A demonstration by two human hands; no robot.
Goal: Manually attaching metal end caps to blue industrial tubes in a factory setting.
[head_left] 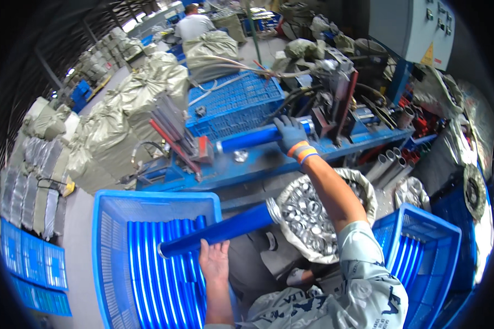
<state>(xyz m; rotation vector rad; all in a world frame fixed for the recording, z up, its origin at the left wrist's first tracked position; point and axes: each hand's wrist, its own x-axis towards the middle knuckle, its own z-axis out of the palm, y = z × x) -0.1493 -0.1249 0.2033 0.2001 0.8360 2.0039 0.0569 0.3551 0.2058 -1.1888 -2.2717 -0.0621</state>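
Note:
My bare left hand [214, 259] is under a long blue tube [225, 231], its fingers partly hidden by the tube it supports. A silver ring [273, 210] caps the tube's right end. The tube slants above the left blue crate [101, 247] and my lap. Farther off, my right hand [292, 135] wears a grey-blue glove with an orange cuff. It is closed over a second blue tube [250, 139], which lies between two upright fixtures on the blue workbench [230, 171]. A loose silver ring [240, 156] sits on the bench beside this tube.
Blue tubes [153, 274] fill the left crate. A white sack [282, 219] of silver rings stands below the bench, and a right crate [450, 241] holds more tubes. Behind the bench is a blue basket [236, 101]. A person [195, 24] sits far back.

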